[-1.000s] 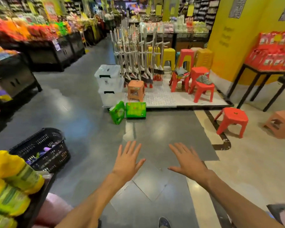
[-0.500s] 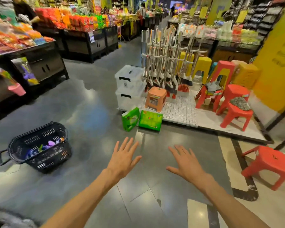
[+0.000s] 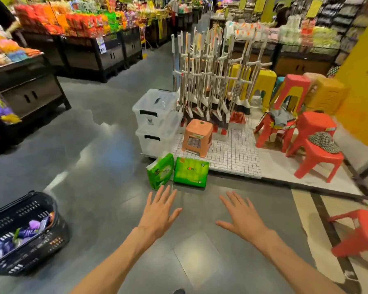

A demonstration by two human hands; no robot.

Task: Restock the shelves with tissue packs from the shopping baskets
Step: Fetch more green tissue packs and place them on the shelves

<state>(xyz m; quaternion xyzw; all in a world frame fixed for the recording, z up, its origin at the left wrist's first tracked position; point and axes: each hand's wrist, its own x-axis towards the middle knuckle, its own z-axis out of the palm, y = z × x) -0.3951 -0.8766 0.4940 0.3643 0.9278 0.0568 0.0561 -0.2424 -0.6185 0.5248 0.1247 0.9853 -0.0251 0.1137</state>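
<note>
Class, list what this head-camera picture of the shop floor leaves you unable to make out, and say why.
- Black shopping basket: cut off by the left edge; its purple contents are blurred, so their kind is unclear.
- Two green packs: print too small to read.
- Far shelves: goods blurred by distance.
- Left hand and right hand: palms face down, hidden from the head view.

No legible text on anything
</note>
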